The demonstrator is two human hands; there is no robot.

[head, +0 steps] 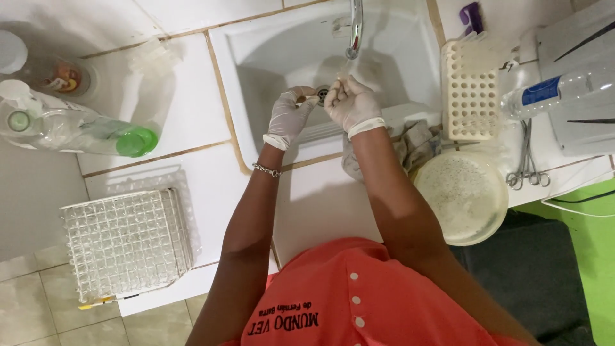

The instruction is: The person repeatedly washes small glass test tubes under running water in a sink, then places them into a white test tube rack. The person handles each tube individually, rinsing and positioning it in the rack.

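Head view: small tube (337, 86), apparently pinched in right hand (351, 106), under faucet (354, 29).

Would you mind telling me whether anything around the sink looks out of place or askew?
A clear bottle with a green cap lies on its side left of the sink; a crumpled grey cloth hangs over its front edge.

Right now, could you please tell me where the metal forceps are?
In the head view, the metal forceps lie on the counter at the right, between the cream tube rack and the round basin.

Clear bottle (564, 90) lying at right, blue label band; jar (61, 75) at left, orange-red label
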